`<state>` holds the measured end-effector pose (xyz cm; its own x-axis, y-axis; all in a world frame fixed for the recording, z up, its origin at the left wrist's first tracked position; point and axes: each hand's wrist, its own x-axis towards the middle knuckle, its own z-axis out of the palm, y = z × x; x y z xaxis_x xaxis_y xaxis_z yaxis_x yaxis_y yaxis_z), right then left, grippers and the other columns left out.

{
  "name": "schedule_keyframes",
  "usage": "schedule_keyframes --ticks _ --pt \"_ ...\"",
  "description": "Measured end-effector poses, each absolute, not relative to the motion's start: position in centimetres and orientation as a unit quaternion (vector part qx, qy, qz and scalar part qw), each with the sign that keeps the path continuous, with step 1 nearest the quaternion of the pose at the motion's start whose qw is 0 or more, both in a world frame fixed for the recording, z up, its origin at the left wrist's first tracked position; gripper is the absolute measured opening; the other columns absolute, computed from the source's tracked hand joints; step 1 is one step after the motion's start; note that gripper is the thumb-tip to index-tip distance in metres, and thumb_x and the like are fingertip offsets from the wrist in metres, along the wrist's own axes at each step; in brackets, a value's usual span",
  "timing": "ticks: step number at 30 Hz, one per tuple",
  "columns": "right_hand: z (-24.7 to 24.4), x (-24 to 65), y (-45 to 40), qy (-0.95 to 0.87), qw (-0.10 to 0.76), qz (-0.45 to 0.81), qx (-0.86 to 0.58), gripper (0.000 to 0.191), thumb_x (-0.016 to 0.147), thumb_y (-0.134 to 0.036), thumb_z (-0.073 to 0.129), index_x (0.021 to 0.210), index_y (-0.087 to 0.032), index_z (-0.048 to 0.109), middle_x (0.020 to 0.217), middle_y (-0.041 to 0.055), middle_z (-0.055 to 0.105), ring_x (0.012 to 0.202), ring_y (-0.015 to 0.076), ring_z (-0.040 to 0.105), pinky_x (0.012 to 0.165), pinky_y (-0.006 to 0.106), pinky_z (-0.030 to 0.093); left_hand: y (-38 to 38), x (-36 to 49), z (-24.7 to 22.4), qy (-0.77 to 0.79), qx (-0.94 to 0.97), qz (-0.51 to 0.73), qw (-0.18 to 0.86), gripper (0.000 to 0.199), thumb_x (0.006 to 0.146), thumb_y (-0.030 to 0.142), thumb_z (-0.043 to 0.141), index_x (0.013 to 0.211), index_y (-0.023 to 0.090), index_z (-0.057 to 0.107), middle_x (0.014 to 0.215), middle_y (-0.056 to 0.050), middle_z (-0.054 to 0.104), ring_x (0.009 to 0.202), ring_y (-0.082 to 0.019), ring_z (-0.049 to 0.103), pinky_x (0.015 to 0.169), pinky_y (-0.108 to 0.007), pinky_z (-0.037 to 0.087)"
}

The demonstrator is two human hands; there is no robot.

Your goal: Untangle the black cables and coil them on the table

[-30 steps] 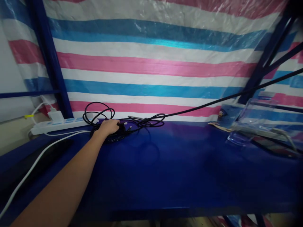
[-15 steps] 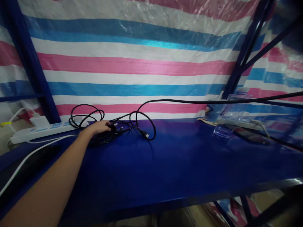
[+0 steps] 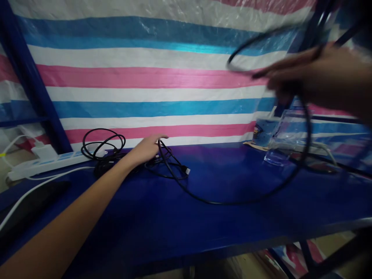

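The right hand (image 3: 328, 77) is up high at the right side, and it looks blurry. Its fingers are closed around a black cord (image 3: 221, 202). One bit of the cord makes a loop past the fingertips. From the right hand the cord hangs down, swoops in a big curve, and goes up to the left hand (image 3: 147, 149).

The left hand is low, over the back part of the blue table (image 3: 215, 228). One finger sticks out straight, and the cord comes right up to the fingers. I can't tell if they are pinching it or just next to it, because the hand covers that spot.

A messy pile of black cords (image 3: 104, 164) sits on the table beside the left arm, with round loops standing up at the back. A small black plug (image 3: 186, 169) with a shiny tip is to the right of the left hand, near some thin loops.

At the left is a long white power strip (image 3: 62, 161) with a white charger (image 3: 45, 150) in it. A white cord (image 3: 43, 186) runs in front of it. A clear plastic stand (image 3: 286, 135) is at the far right, and a striped sheet (image 3: 159, 77) hangs behind everything.
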<state>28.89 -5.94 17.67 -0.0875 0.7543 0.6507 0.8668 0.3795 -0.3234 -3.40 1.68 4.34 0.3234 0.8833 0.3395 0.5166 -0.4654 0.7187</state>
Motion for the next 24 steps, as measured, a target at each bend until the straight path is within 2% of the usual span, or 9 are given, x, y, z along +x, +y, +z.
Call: schedule_keyframes --ticks 2,4,6,8,10,13,17,21,24 --pt "15.3 26.7 -5.0 -0.769 0.300 -0.072 -0.560 0.028 0.087 -0.021 0.048 0.107 -0.010 0.064 0.061 0.0001 0.056 0.047 0.0035 0.043 0.051 0.022 0.034 2.4 -3.5 4.1 0.482 0.667 0.435 0.365 0.032 0.077 0.012 0.041 0.104 0.011 0.058 0.120 -0.015 0.057 0.108 -0.022 0.056 0.093 -0.036 0.046" --pt "12.2 24.1 -3.5 -0.826 0.210 -0.099 -0.513 0.032 0.081 -0.012 0.051 0.111 -0.014 0.063 0.080 0.0049 0.065 0.061 0.0096 0.054 0.058 0.025 0.037 2.4 -3.3 4.3 0.487 0.604 0.439 0.453 0.027 0.083 0.018 0.036 0.097 0.009 0.057 0.100 -0.018 0.064 0.078 -0.018 0.065 0.070 -0.031 0.054" --pt "9.4 21.6 -1.8 -0.858 0.172 -0.157 -0.458 0.030 0.081 -0.013 0.050 0.108 -0.016 0.064 0.084 0.0076 0.067 0.070 0.0168 0.057 0.060 0.028 0.036 1.8 -2.9 5.0 0.494 0.591 0.408 0.490 0.029 0.086 0.031 0.040 0.089 0.011 0.059 0.079 -0.014 0.065 0.046 -0.011 0.052 0.042 -0.023 0.045" --pt "7.2 19.7 -0.3 -0.873 0.175 -0.197 -0.411 0.028 0.084 -0.017 0.046 0.106 -0.017 0.063 0.086 0.0085 0.067 0.074 0.0202 0.059 0.061 0.029 0.036 1.1 -2.3 5.8 0.506 0.626 0.380 0.456 0.032 0.083 0.043 0.050 0.081 0.013 0.062 0.064 -0.008 0.062 0.034 -0.006 0.032 0.030 -0.020 0.025" --pt "5.8 18.5 0.9 -0.872 0.223 -0.211 -0.382 0.030 0.089 -0.020 0.039 0.109 -0.017 0.060 0.093 0.0091 0.067 0.080 0.0210 0.060 0.064 0.030 0.037 0.7 -2.1 6.6 0.514 0.686 0.358 0.370 0.034 0.078 0.047 0.056 0.077 0.014 0.065 0.056 -0.005 0.058 0.033 -0.005 0.026 0.030 -0.021 0.017" --pt "4.9 18.1 1.7 -0.854 0.307 -0.213 -0.362 0.035 0.094 -0.025 0.030 0.117 -0.015 0.055 0.101 0.0109 0.065 0.088 0.0211 0.059 0.071 0.031 0.041 0.7 -2.6 7.3 0.493 0.748 0.312 0.317 0.027 0.072 0.041 0.063 0.075 0.015 0.067 0.056 -0.004 0.058 0.039 -0.008 0.036 0.035 -0.021 0.022" --pt "5.1 18.5 0.6 -0.837 0.385 -0.196 -0.336 0.044 0.088 -0.038 0.046 0.127 -0.016 0.047 0.116 0.0136 0.056 0.103 0.0251 0.053 0.085 0.038 0.041 -0.1 -3.9 8.5 0.457 0.762 0.370 0.270 0.016 0.070 0.022 0.064 0.083 0.015 0.069 0.047 0.001 0.047 0.040 -0.008 0.037 0.037 -0.020 0.023" --pt "4.8 18.7 -1.9 -0.774 0.481 0.066 -0.406 0.093 0.067 -0.042 0.072 0.142 -0.020 0.022 0.130 0.0160 0.045 0.105 0.0270 0.054 0.082 0.040 0.048 -2.7 -4.4 11.5 0.391 0.747 0.470 0.263 0.017 0.077 0.015 0.058 0.091 0.012 0.068 0.042 0.004 0.039 0.036 -0.004 0.032 0.037 -0.016 0.022" --pt "3.7 18.6 -3.1 -0.727 0.435 0.334 -0.413 0.085 0.068 -0.038 0.073 0.138 -0.020 0.029 0.124 0.0149 0.052 0.099 0.0233 0.059 0.084 0.039 0.049 -4.6 -4.3 14.0 0.333 0.762 0.499 0.245 0.019 0.079 0.009 0.056 0.093 0.011 0.069 0.044 0.004 0.038 0.037 -0.002 0.033 0.039 -0.013 0.024"
